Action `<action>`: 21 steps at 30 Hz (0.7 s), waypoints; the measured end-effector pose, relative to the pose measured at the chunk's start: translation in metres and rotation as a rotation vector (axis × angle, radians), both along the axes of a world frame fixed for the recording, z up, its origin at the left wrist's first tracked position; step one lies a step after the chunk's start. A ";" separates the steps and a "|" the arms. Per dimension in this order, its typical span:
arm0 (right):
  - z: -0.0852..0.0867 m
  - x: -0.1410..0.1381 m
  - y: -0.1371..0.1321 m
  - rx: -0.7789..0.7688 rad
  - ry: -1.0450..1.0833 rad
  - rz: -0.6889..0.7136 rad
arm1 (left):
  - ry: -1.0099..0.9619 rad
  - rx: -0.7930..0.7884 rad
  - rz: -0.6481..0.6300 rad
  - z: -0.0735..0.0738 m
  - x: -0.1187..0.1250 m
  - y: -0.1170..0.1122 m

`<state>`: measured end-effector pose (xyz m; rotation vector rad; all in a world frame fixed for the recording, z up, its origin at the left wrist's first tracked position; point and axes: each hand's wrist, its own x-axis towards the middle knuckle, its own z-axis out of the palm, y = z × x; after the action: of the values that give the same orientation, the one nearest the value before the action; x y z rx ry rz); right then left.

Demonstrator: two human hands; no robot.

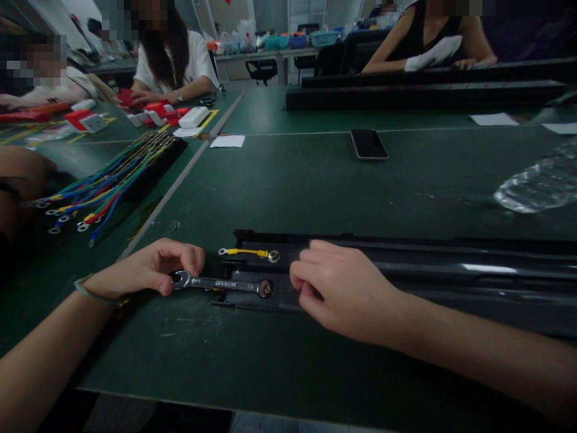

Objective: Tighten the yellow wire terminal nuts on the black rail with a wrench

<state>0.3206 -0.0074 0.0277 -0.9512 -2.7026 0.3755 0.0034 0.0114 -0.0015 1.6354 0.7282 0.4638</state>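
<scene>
My left hand [166, 264] has its thumb and fingers around the open jaw of a combination wrench [216, 282]. The wrench's ring end sits around a bolt [267, 290] on a long black profile [288, 294]. A short yellow cable [247, 252] with ring terminals is fixed at one end to a second bolt [273, 256]; its other end sticks out past the profile's left end. Another yellow piece is mostly hidden beneath the wrench. Right of the bolts, my right hand [333, 282] rests over the profile with its fingers curled in; nothing shows in them.
A bundle of coloured cables [121, 174] lies at the left. A phone [369, 145], white papers [228, 141] and a clear plastic bottle [541, 180] lie farther back. More black profiles [406, 96] are across the table, where several people sit. Red and white parts [157, 111] lie back left.
</scene>
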 end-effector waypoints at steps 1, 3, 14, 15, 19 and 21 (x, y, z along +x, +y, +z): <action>0.000 0.000 0.000 0.000 0.003 0.000 | 0.004 -0.004 0.001 0.000 0.000 0.000; 0.001 0.000 0.000 -0.002 0.006 0.003 | 0.013 -0.011 0.004 0.000 0.000 0.000; 0.001 0.000 0.000 -0.010 0.006 0.006 | 0.026 -0.017 0.005 0.000 -0.002 0.000; 0.000 0.000 0.000 -0.008 0.004 0.006 | 0.029 -0.018 0.007 0.000 -0.002 0.000; 0.000 0.000 -0.001 0.006 0.004 0.002 | 0.033 -0.014 0.001 0.000 -0.001 0.000; 0.000 0.000 0.000 0.000 0.004 0.002 | 0.035 -0.012 0.008 0.001 -0.001 -0.001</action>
<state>0.3208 -0.0078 0.0277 -0.9463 -2.7006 0.3768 0.0028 0.0108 -0.0008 1.6333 0.7626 0.4366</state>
